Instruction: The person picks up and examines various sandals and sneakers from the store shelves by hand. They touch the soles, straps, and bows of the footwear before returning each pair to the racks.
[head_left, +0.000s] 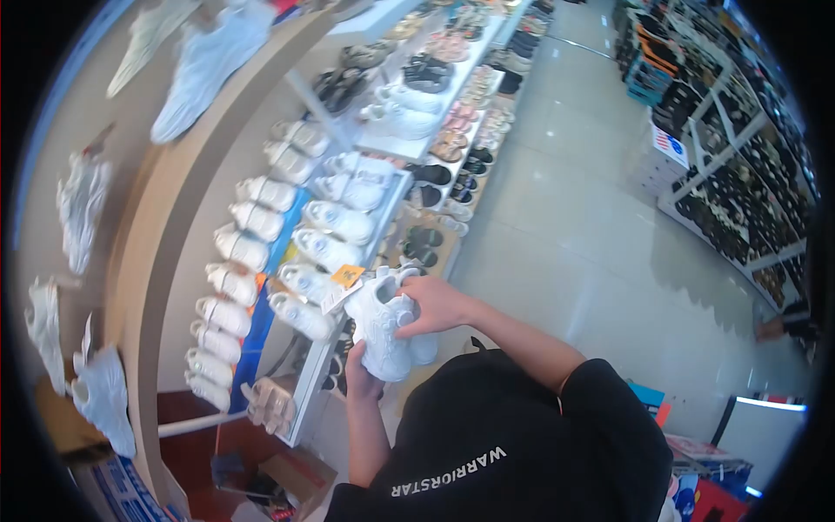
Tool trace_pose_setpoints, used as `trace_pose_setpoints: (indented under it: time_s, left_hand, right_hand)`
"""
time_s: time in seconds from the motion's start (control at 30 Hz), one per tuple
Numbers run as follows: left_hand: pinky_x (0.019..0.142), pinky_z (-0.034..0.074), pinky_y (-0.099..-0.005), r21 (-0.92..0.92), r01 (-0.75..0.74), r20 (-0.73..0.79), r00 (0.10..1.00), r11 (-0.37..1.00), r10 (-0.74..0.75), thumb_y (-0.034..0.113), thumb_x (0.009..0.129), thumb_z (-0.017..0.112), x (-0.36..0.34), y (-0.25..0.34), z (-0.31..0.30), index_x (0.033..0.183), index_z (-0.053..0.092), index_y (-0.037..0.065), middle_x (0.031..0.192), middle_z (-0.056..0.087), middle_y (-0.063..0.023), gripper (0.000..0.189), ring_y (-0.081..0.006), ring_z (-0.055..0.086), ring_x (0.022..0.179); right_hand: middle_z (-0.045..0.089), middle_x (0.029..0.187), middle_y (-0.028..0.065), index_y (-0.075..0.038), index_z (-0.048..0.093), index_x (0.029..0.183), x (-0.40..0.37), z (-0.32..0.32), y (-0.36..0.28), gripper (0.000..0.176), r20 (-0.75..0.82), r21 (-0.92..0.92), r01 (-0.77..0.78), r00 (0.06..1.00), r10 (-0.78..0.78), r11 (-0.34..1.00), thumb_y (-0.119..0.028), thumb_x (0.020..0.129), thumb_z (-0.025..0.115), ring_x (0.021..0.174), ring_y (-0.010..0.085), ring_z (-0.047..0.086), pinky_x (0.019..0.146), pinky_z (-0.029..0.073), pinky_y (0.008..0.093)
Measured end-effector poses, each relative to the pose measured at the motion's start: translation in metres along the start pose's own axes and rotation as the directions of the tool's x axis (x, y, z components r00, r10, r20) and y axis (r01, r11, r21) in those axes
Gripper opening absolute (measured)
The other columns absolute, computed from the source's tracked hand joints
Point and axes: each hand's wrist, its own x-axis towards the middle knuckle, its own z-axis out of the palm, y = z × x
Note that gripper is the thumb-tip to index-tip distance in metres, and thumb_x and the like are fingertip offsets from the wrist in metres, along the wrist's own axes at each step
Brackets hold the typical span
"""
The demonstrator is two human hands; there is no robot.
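A pair of white sneakers is held together in front of my chest by both hands. My right hand is closed around the upper side near the openings, with the thumb over one shoe. My left hand grips the lower end near the toes; some of its fingers are hidden behind the shoes. A white paper tag with an orange patch sticks out beside the shoe opening. Just left of the pair, more white sneakers stand in a row on the shelf.
White shelves of shoes run away from me along the left. A curved wooden panel stands nearer, with white shoes mounted beside it. An open cardboard box lies below the shelf. Across the tiled aisle stands another shoe rack.
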Motion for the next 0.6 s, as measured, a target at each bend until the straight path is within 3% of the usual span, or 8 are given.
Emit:
trace_pose_setpoints:
  time_s: [0.07, 0.17, 0.23, 0.37, 0.43, 0.6]
  left_hand:
    - [0.109, 0.042, -0.0454, -0.022, 0.113, 0.088, 0.990, 0.993, -0.111, 0.031, 0.093, 0.050, 0.024, -0.009, 0.020, 0.147, 0.037, -0.005, 0.141, 0.053, -0.0199, 0.066, -0.0325, 0.057, 0.126]
    - [0.109, 0.043, -0.0459, -0.013, 0.272, 0.100, 0.958, 0.962, -0.270, 0.028, 0.092, 0.049, 0.070, -0.028, 0.038, 0.147, 0.037, -0.005, 0.140, 0.054, -0.0201, 0.065, -0.0330, 0.057, 0.126]
    - [0.108, 0.043, -0.0465, -0.010, 0.319, 0.110, 0.942, 0.948, -0.316, 0.026, 0.091, 0.049, 0.098, -0.031, 0.067, 0.147, 0.037, -0.005, 0.140, 0.055, -0.0203, 0.065, -0.0333, 0.057, 0.125]
    - [0.109, 0.044, -0.0473, 0.119, 0.429, 0.183, 0.877, 0.895, -0.444, 0.030, 0.089, 0.052, 0.162, -0.047, 0.109, 0.146, 0.038, -0.004, 0.139, 0.056, -0.0206, 0.068, -0.0344, 0.059, 0.123]
    - [0.109, 0.044, -0.0476, 0.186, 0.491, 0.182, 0.834, 0.851, -0.520, 0.028, 0.090, 0.052, 0.194, -0.057, 0.134, 0.146, 0.039, -0.004, 0.138, 0.056, -0.0204, 0.066, -0.0342, 0.058, 0.124]
    - [0.110, 0.043, -0.0479, 0.185, 0.567, 0.262, 0.759, 0.803, -0.596, 0.027, 0.091, 0.053, 0.307, -0.082, 0.186, 0.146, 0.038, -0.004, 0.139, 0.055, -0.0202, 0.065, -0.0341, 0.057, 0.125]
  right_hand:
    - [0.064, 0.096, 0.0175, 0.000, 0.069, 0.101, -0.018, -0.019, 0.012, 0.059, -0.063, 0.004, -0.064, 0.996, 0.064, 0.998, -0.047, 0.067, 0.083, 0.092, 0.0351, 0.064, 0.081, 0.051, 0.0430]
    - [0.064, 0.097, 0.0167, 0.000, 0.069, 0.102, -0.042, -0.048, 0.029, 0.060, -0.163, 0.010, -0.218, 0.962, 0.217, 0.976, -0.047, 0.067, 0.084, 0.093, 0.0346, 0.064, 0.082, 0.051, 0.0428]
    - [0.065, 0.099, 0.0160, 0.000, 0.070, 0.105, -0.053, -0.063, 0.041, 0.059, -0.359, 0.010, -0.283, 0.894, 0.267, 0.959, -0.043, 0.068, 0.085, 0.093, 0.0336, 0.065, 0.082, 0.052, 0.0418]
    - [0.064, 0.096, 0.0163, 0.000, 0.071, 0.103, -0.069, -0.102, 0.064, 0.060, -0.541, 0.040, -0.292, 0.798, 0.266, 0.956, -0.049, 0.069, 0.083, 0.088, 0.0329, 0.065, 0.077, 0.052, 0.0409]
    - [0.065, 0.095, 0.0147, -0.001, 0.071, 0.103, -0.072, -0.124, 0.081, 0.057, -0.654, 0.128, -0.301, 0.691, 0.309, 0.945, -0.046, 0.069, 0.083, 0.086, 0.0317, 0.065, 0.075, 0.052, 0.0397]
    - [0.068, 0.096, 0.0150, -0.002, 0.072, 0.104, -0.047, -0.218, 0.144, 0.054, -0.659, 0.092, -0.373, 0.672, 0.337, 0.923, -0.043, 0.070, 0.083, 0.086, 0.0313, 0.067, 0.075, 0.053, 0.0390]
